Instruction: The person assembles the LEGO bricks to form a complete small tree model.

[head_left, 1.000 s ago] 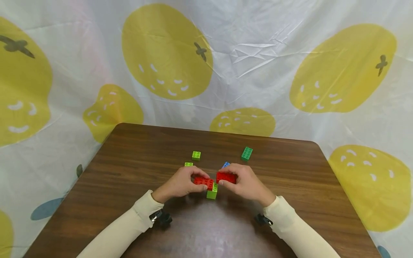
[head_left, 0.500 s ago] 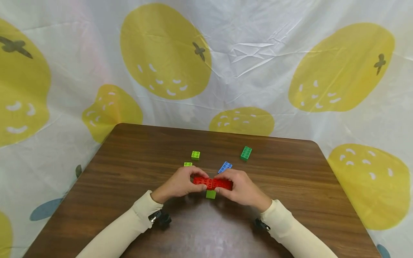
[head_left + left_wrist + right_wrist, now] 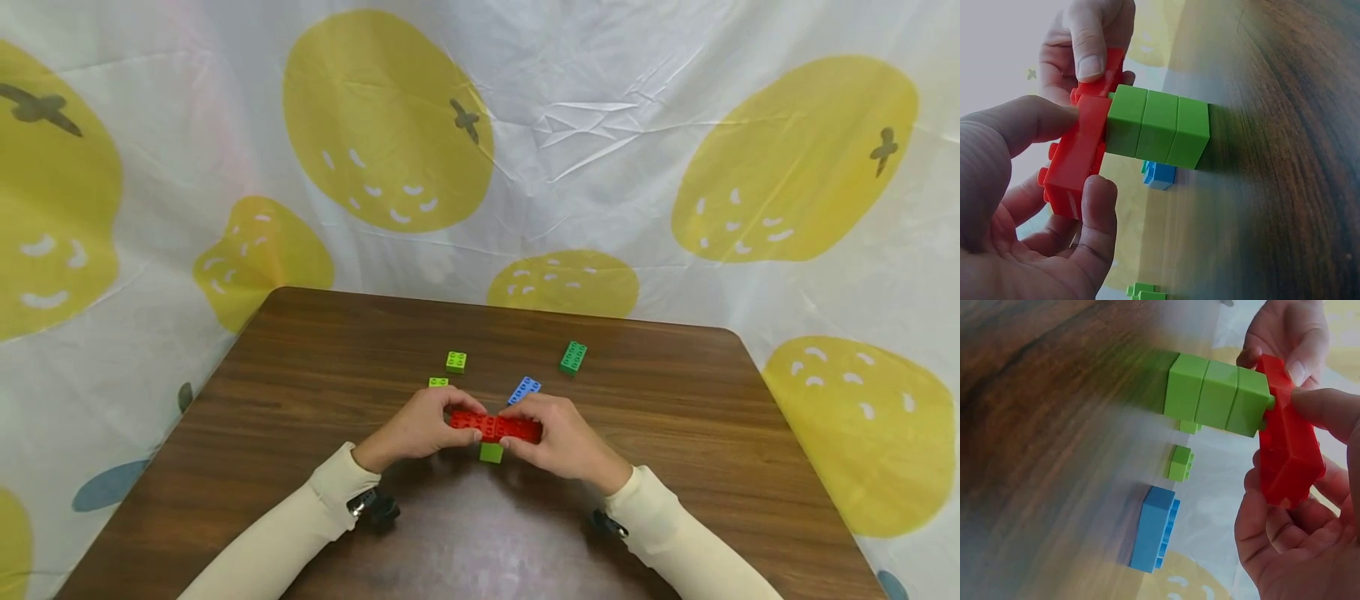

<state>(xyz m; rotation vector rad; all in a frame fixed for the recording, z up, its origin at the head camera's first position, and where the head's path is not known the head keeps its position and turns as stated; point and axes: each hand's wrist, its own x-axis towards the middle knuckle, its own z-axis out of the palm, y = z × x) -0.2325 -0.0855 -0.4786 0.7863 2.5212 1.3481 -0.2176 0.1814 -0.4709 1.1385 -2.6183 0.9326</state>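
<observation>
Several light green building bricks (image 3: pixel 1157 125) stand stacked in an upright column on the table. Across its top lie two red bricks end to end, both overhanging. My left hand (image 3: pixel 420 425) grips the left red brick (image 3: pixel 1072 153) between thumb and fingers. With its thumb and fingers, my right hand (image 3: pixel 570 437) holds the right red brick (image 3: pixel 1291 447). In the right wrist view a green stud (image 3: pixel 1270 403) shows in a small gap under that right brick. From the head, the red bricks hide most of the column.
Behind the hands on the wooden table (image 3: pixel 360 350) lie a blue brick (image 3: pixel 523 390), a dark green brick (image 3: pixel 573 357) and two small light green bricks, one farther back (image 3: pixel 456 362) and one nearer (image 3: pixel 438 382). A lemon-print curtain (image 3: pixel 600 192) hangs behind the table.
My right hand has moved left and slightly down, bringing its red brick end to end with the left one over the green column. The blue brick has come into view. My left hand stays put.
</observation>
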